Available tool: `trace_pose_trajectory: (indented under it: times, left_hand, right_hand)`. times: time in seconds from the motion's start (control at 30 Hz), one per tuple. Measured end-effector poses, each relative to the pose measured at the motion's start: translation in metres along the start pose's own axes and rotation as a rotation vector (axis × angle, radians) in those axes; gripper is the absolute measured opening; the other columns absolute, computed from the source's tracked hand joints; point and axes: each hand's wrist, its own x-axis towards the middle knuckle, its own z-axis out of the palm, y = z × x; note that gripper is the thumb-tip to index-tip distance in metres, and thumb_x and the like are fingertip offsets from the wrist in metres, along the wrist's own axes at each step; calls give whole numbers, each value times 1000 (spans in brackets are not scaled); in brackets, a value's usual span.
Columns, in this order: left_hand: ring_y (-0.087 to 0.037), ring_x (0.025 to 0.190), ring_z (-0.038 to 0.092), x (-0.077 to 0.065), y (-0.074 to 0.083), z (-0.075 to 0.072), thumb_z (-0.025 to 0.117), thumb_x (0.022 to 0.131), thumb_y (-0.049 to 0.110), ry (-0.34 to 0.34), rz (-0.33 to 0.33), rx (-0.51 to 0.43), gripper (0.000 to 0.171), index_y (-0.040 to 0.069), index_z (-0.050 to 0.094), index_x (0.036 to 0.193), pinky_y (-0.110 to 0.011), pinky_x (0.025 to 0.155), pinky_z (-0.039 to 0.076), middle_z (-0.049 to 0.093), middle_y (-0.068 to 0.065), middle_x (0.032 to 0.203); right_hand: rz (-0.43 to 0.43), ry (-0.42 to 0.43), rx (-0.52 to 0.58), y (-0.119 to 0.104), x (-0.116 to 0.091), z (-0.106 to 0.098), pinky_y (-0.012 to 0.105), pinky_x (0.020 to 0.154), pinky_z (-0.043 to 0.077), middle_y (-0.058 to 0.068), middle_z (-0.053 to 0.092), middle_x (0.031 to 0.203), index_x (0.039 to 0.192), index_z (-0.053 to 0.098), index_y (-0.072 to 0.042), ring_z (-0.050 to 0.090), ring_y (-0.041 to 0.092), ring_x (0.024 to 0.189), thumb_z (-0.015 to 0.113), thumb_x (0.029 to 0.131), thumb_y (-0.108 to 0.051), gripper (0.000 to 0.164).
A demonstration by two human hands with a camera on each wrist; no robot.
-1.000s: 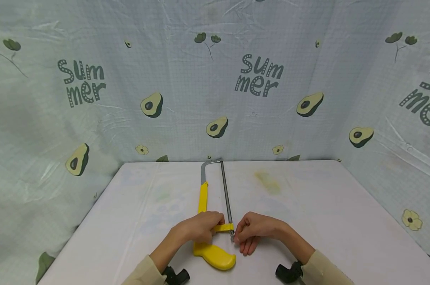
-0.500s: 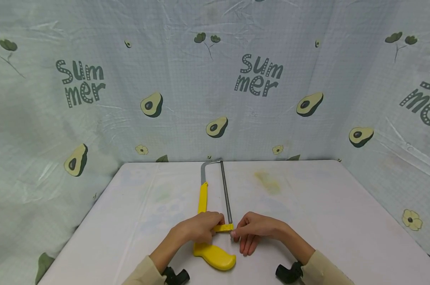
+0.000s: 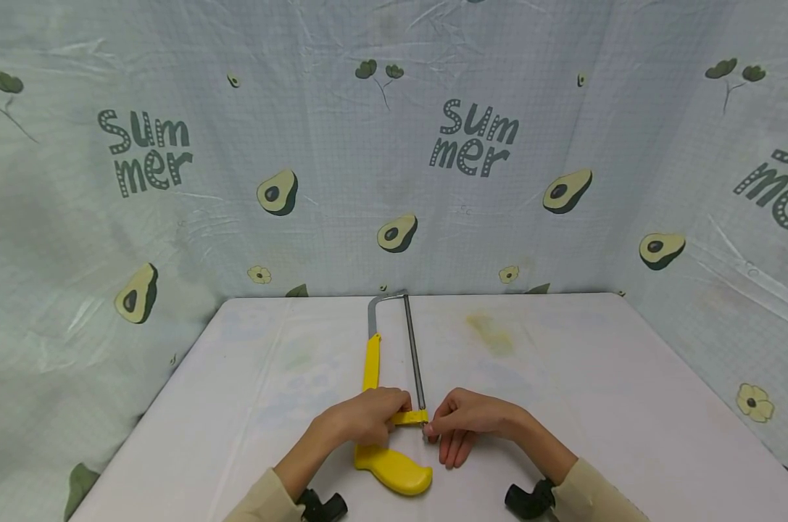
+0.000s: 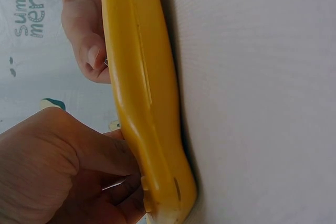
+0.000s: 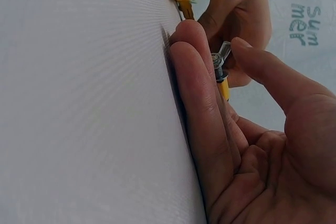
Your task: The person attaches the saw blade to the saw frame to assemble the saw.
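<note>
A hacksaw (image 3: 394,471) with a yellow handle and grey front bow lies on the white table, its far end pointing away. My left hand (image 3: 366,417) grips the yellow frame just ahead of the handle. To the right runs the dark blade (image 3: 415,351), ending at a yellow bracket (image 3: 411,417). At the near end of that bracket, my right hand (image 3: 470,422) pinches a metal wing nut (image 5: 224,51) between thumb and index finger. The other right fingers (image 5: 197,87) extend along the tabletop. In the left wrist view the handle (image 4: 142,72) partly hides the right hand (image 4: 84,30).
The white table (image 3: 563,377) has faint stains and reaches back to a pale curtain (image 3: 341,145) printed with avocados and lettering. Black wrist camera mounts (image 3: 529,500) sit at both cuffs, low over the table.
The right thumb has shifted left onto the wing nut, which showed plainly a second ago and is now mostly covered in the head view. The left hand and hacksaw stay in place.
</note>
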Motion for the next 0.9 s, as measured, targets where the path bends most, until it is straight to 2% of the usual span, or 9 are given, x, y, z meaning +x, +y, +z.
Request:
trace_pose_trajectory:
  times: [0.43,0.9]
  left_hand:
    - [-7,85,50,0,1,0,71,88,-3,-13,-14,-6,34,19,59,110,-21,81,46,56,9,94]
    - [-8,86,50,0,1,0,71,87,-4,-10,-16,-11,34,19,59,110,-22,81,46,56,9,94]
  right_hand:
    - [11,40,-17,-2,-2,4,26,55,58,5,75,70,97,76,0,72,11,57,72,96,-37,38]
    - [8,13,-8,-1,-1,1,26,57,58,6,75,73,100,76,1,73,12,59,70,97,-34,36]
